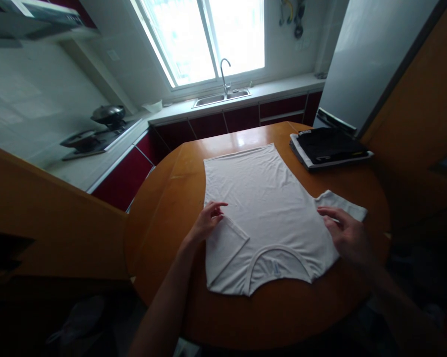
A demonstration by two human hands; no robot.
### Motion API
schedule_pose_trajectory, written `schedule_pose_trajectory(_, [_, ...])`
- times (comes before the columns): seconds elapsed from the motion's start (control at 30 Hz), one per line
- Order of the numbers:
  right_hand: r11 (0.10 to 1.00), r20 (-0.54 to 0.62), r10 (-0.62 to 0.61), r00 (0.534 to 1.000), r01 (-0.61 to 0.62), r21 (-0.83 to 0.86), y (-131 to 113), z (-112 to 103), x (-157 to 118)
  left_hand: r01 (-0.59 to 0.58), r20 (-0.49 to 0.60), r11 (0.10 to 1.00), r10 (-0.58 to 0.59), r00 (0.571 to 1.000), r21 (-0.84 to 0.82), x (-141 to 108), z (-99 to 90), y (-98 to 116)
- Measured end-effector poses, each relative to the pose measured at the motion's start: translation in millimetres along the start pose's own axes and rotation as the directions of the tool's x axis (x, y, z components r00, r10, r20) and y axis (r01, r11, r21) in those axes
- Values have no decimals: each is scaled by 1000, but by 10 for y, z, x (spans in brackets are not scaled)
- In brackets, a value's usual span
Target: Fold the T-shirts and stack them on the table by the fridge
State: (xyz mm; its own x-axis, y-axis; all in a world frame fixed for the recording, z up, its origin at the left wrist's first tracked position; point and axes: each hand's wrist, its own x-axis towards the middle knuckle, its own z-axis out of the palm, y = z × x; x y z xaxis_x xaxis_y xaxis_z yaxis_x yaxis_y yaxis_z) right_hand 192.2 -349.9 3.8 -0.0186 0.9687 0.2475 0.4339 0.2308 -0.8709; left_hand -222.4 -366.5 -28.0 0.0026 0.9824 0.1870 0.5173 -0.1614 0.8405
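Note:
A white T-shirt (260, 198) lies spread on the round wooden table (160, 198), its neckline towards me and its hem at the far side. The sleeve on the left is folded inwards over the body of the shirt. On the right, the other sleeve (344, 204) sticks outwards. My left hand (207, 219) rests at the folded sleeve's edge, index finger stretched and the other fingers loosely bent. Beside the base of the outstretched sleeve is my right hand (344, 232), fingers extended towards the cloth with the thumb below them.
A stack of folded dark clothes (329, 146) sits at the table's far right. Beyond the table are a counter with a sink (210, 100) and tap, a stove with a pan (82, 140) and a pot (108, 114), and a tall fridge (379, 59).

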Motion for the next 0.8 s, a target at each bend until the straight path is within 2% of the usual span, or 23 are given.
schedule_pose_trajectory(0.13, [1000, 24, -15, 1000, 14, 11, 26, 36, -21, -33, -23, 987, 37, 999, 156, -2, 42, 14])
schedule_pose_trajectory(0.3, [999, 23, -40, 999, 41, -3, 53, 14, -38, -80, -98, 913, 129, 987, 399, -53, 30, 96])
schedule_pose_trajectory(0.5, [999, 18, -34, 999, 34, -17, 56, -23, -41, -38, 64, 916, 14, 998, 399, -79, 77, 122])
schedule_pose_trajectory(0.67, [999, 2, -34, 999, 34, -37, 50, -27, -53, -71, -39, 918, 94, 995, 389, -66, 101, 102])
schedule_pose_trajectory(0.8, [997, -26, -37, 999, 35, -72, 139, -85, -1, -51, 7, 910, 53, 999, 410, -73, 108, 85])
